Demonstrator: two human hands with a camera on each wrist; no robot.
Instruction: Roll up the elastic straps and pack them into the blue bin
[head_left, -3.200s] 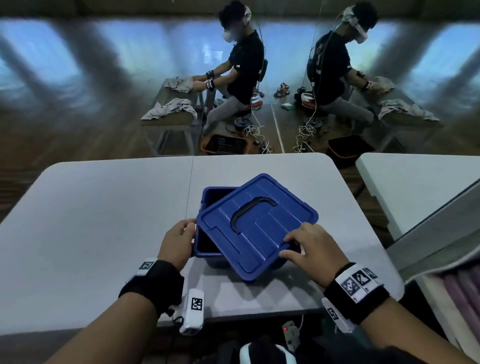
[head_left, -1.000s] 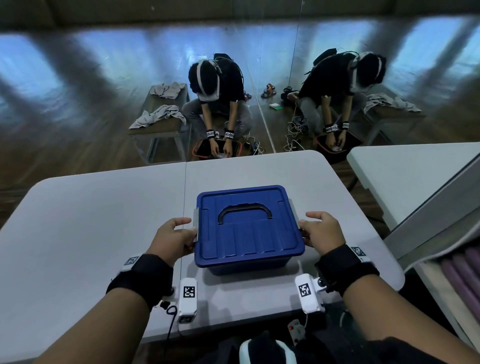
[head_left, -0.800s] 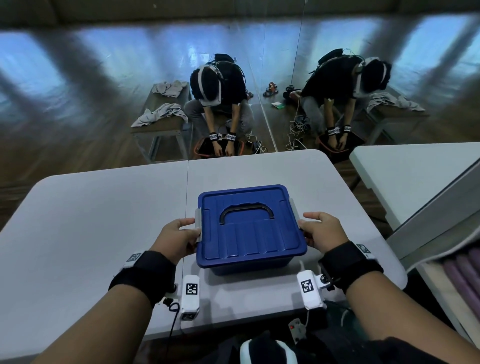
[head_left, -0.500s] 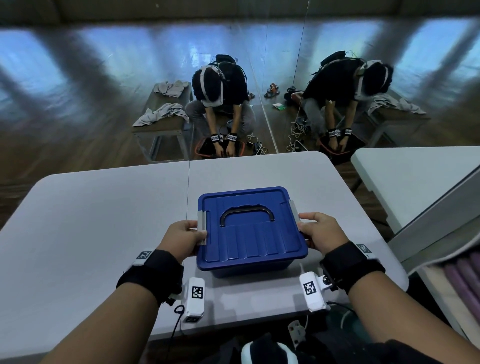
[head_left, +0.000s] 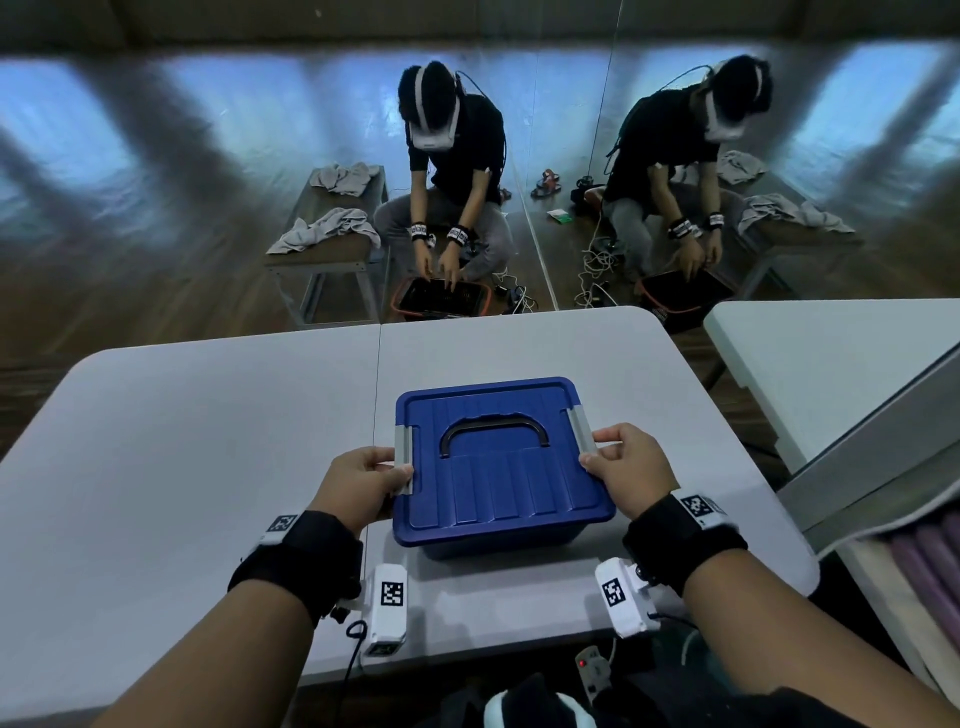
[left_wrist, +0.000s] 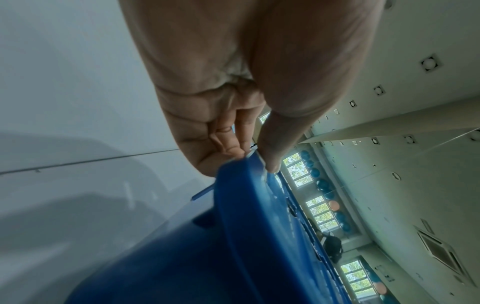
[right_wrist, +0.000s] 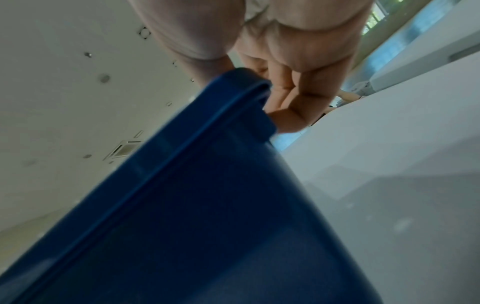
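Note:
The blue bin stands on the white table, its blue lid seated flat on top with a dark handle in the middle. A grey latch sits on the lid's left edge and another grey latch on its right edge. My left hand pinches the left latch, thumb on top and fingers curled below the rim. My right hand pinches the right latch, fingers curled under the rim. No elastic straps show; the bin's inside is hidden.
A second white table stands to the right, with a grey-edged surface nearer me. Beyond the table's far edge a mirror wall reflects a seated person and a bench with grey cloths.
The lid went from lying askew on the bin to seated square. Both hands moved to the side latches, which have swung up onto the lid's edges under my thumbs.

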